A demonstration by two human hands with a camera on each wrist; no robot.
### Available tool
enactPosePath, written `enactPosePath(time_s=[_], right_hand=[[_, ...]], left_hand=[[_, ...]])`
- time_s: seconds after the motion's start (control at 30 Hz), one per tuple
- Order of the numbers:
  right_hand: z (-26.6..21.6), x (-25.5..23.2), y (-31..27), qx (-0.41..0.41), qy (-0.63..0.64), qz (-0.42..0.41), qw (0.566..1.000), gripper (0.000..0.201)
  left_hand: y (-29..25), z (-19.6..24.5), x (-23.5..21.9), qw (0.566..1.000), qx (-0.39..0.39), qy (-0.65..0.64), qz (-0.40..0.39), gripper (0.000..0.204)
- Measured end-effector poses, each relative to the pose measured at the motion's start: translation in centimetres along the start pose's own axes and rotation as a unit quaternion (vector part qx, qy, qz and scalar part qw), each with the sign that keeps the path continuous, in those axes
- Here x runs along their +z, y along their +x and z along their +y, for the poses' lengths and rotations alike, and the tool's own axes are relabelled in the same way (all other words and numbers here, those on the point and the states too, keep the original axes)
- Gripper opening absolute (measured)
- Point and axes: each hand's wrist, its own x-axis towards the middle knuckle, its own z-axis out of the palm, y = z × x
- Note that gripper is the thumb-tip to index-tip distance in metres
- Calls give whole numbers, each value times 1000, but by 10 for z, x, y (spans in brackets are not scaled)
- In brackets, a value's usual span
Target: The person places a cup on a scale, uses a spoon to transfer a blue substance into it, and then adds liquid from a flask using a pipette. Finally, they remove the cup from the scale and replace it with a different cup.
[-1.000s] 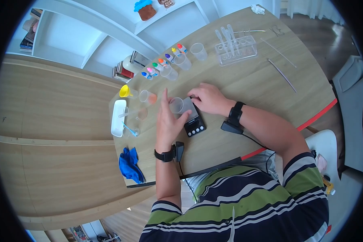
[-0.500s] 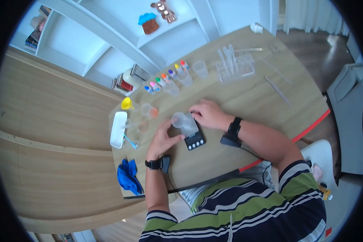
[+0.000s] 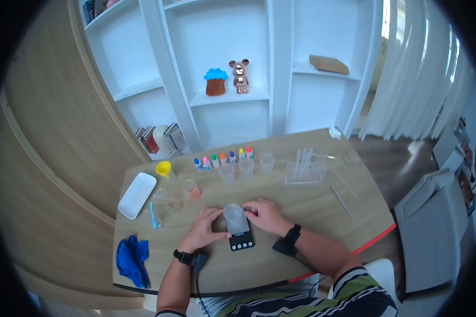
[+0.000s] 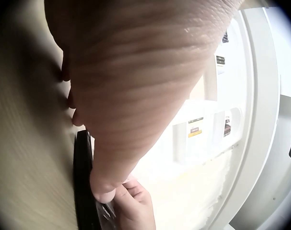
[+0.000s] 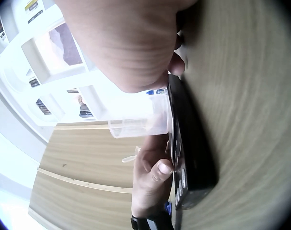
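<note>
A black digital scale with round white buttons lies on the table in front of the person. On its plate stands a clear plastic cup, which also shows from the side in the right wrist view. The left hand holds the scale's left side, its thumb at the edge near the buttons and its fingers by the far end. From the other side the right hand grips the far right edge with bent fingers. Close up in the left wrist view, the left thumb touches the scale.
Colour bottles line the back edge, with several clear cups before them. At the left are a white tray, yellow funnel, orange-tinted cup and blue cloth. A test-tube rack stands back right.
The left hand, raised with extended fingers beside the cup a second ago, has lowered to the scale's left side. The right hand stays at its right edge. The head view has tipped up and turned.
</note>
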Motion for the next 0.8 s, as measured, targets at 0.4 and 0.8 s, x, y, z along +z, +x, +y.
enactPosePath(time_s=[0.4,0.8], right_hand=[[-1,0,3,3,1,-17,1000,29],[0,2,1,-10,17,2,1000,33]], left_hand=[[-3,-3,2,999,-20,4,31,89],[-2,-8,5,999,-19,0,31,86]])
